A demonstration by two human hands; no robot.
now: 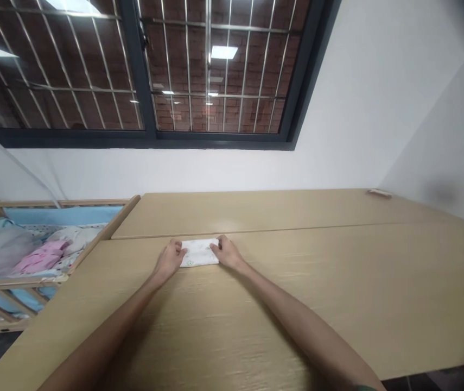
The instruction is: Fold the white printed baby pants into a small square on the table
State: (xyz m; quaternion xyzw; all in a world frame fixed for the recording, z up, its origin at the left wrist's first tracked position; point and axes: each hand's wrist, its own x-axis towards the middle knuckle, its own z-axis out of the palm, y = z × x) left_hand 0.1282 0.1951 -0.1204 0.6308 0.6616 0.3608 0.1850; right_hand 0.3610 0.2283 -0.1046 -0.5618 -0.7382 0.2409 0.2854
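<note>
The white folded cloth [199,253] is on the pale wooden counter [337,288], just on the near side of its long seam [288,228]. The left hand [170,257] has its grip clamped on the cloth's left end, and the right hand [228,254] on its right end.

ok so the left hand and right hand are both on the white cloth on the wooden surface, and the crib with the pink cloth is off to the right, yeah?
Not quite: the head view shows the crib with the pink cloth off to the left. The left hand and right hand are both on the white cloth on the wooden surface.
</note>
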